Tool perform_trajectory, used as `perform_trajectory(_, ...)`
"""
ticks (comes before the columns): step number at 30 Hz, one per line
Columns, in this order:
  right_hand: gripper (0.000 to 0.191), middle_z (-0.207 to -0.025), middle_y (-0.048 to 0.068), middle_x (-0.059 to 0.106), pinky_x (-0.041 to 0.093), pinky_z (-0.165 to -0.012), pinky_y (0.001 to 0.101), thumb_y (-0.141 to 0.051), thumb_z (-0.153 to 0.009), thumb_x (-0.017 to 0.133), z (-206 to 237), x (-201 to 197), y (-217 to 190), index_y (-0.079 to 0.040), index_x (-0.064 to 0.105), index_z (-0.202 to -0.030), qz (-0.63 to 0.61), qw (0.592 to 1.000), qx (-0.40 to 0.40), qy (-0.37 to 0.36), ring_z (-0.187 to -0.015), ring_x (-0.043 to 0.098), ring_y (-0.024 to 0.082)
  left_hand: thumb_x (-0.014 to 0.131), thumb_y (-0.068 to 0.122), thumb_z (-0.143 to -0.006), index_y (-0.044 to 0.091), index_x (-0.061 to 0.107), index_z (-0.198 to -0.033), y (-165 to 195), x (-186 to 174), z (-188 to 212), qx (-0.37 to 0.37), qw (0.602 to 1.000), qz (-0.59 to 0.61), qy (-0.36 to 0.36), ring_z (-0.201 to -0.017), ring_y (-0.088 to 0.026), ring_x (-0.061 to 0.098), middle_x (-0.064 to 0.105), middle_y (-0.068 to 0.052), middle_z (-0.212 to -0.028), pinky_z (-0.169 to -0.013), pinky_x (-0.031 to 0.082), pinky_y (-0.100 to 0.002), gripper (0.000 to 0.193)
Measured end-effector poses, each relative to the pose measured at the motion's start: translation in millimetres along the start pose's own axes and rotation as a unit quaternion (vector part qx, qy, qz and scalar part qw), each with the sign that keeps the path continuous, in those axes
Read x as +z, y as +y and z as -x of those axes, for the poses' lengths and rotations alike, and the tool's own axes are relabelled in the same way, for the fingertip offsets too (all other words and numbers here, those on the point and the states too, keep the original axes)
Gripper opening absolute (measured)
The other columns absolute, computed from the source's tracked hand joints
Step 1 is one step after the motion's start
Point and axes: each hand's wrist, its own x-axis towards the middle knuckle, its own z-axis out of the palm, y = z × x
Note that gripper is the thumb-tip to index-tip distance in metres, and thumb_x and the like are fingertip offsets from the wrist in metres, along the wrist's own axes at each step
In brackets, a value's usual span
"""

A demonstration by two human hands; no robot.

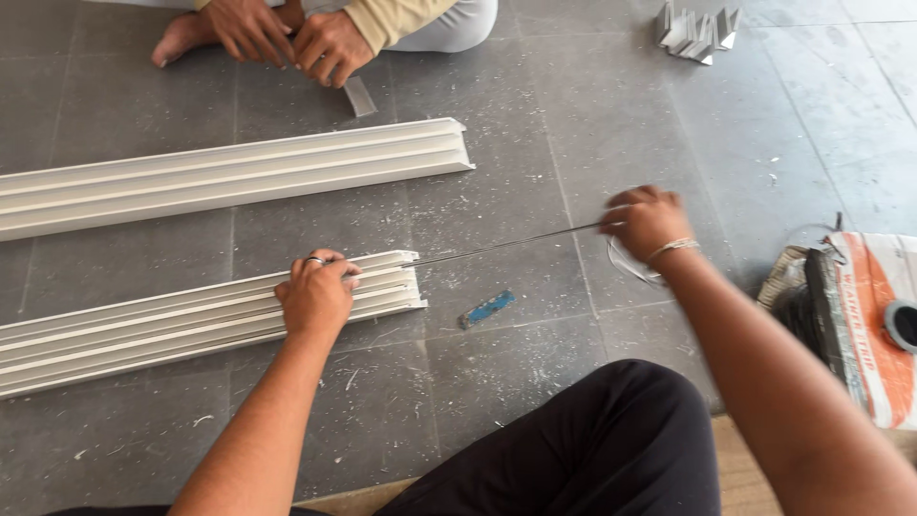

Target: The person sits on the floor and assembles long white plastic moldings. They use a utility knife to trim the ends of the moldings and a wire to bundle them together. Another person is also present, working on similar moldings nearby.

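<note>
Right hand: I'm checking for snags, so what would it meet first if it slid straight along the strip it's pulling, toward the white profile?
Probably the near white profile's end; the right hand has only bare floor and the thin strip before it.

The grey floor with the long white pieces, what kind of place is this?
Probably a room being fitted out, or a small workshop. Long white ribbed window-frame profiles lie on the grey tiled floor, strewn with white shavings. The left hand steadies one profile while the right hand pulls a thin dark strip from it.
</note>
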Motion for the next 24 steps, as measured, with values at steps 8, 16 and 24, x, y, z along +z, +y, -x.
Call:
perform_trajectory(8,0.026,-0.148,-0.009,0.061,0.04,-0.111,0.0487,-0.058,-0.09,0.065,28,-33,134,-0.045,0.081,-0.104,0.134,0.988,0.072,0.016,-0.135,0.05,0.028,0.077,0.03,-0.086,0.03,0.08,-0.097,7,-3,1,-0.024,0.999,-0.008,-0.023,-0.128,-0.018,0.053,0.064,0.01,-0.129,-0.102,0.042,-0.055,0.011)
perform_trajectory(16,0.036,-0.138,-0.002,0.068,0.045,-0.106,0.0506,-0.068,-0.091,0.069,50,-70,217,-0.037,0.081,-0.107,0.193,0.967,0.143,0.081,-0.131,0.056,0.03,0.078,0.03,-0.086,0.031,0.08,-0.097,14,-8,4,-0.019,1.0,-0.012,-0.011,-0.129,-0.019,0.052,0.064,0.01,-0.128,-0.102,0.043,-0.054,0.011)
perform_trajectory(24,0.027,-0.119,0.005,0.074,0.053,-0.091,0.0446,-0.047,-0.095,0.071,82,-94,283,-0.029,0.077,-0.113,0.154,0.957,0.213,0.126,-0.109,0.065,0.031,0.079,0.03,-0.085,0.031,0.08,-0.098,25,-20,6,-0.023,0.999,-0.021,-0.014,-0.127,-0.019,0.053,0.063,0.01,-0.128,-0.102,0.043,-0.054,0.013)
